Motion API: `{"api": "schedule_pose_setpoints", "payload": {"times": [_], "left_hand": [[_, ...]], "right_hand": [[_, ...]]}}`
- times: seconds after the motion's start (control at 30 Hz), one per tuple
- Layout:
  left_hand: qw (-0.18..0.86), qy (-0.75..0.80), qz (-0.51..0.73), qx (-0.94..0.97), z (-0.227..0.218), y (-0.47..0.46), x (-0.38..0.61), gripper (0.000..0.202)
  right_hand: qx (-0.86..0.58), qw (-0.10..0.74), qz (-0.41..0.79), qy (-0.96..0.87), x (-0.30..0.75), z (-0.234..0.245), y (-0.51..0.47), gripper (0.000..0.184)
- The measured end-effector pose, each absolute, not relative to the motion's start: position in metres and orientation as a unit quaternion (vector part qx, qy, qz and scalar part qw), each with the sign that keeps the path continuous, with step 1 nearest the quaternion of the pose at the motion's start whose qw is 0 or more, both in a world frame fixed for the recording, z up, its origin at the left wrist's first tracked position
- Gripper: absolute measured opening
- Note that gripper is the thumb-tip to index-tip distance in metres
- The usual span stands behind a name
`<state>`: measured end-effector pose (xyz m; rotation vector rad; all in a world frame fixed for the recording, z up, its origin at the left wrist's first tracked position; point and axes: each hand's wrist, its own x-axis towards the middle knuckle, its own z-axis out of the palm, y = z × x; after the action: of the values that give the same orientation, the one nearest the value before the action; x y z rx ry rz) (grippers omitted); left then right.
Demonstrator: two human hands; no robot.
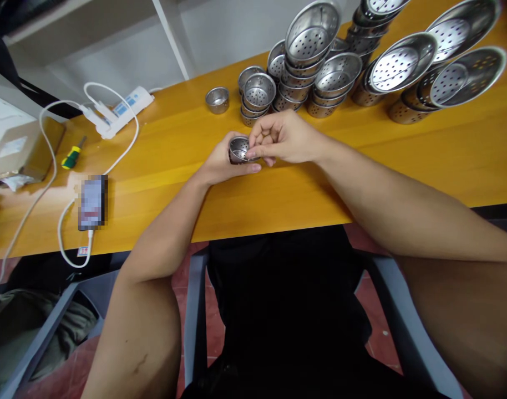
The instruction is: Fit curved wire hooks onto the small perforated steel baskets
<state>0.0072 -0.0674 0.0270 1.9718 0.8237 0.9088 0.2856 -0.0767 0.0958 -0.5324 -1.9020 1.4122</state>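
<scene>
Metal cup (237, 149) faces mouth-up, axis roughly upright, left hand (218, 162) clasping it, right hand (284, 136) bunched at its rim, pinch unclear.

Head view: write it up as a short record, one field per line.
left hand: holds a small perforated metal cup
right hand: thumb and fingertips at that cup's rim; grip unclear
beyond hands: lone small metal cup, left of stacked perforated metal cups
table's left side: yellow-green screwdriver, white power strip, cardboard box, phone with white cable plugged in
phone screen: pixelated, unreadable
</scene>
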Motion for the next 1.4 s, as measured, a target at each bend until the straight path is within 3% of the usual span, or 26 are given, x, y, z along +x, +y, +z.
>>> {"api": "schedule_pose_setpoints", "payload": {"times": [1.0,1.13,1.27,1.4], "left_hand": [[0.369,0.349,0.371,0.778,0.024,-0.064,0.007,0.112],[0.366,0.364,0.377,0.769,0.029,-0.067,0.009,0.111],[0.342,0.369,0.414,0.759,0.029,-0.062,0.008,0.112],[0.324,0.354,0.433,0.763,0.023,-0.052,0.001,0.114]], "right_hand": [[-0.257,0.363,0.508,-0.738,0.279,0.096,-0.08,0.066],[-0.267,0.38,0.472,-0.749,0.284,0.091,-0.075,0.065],[-0.286,0.419,0.421,-0.752,0.287,0.089,-0.072,0.075],[-0.291,0.422,0.354,-0.782,0.289,0.089,-0.072,0.071]]}}
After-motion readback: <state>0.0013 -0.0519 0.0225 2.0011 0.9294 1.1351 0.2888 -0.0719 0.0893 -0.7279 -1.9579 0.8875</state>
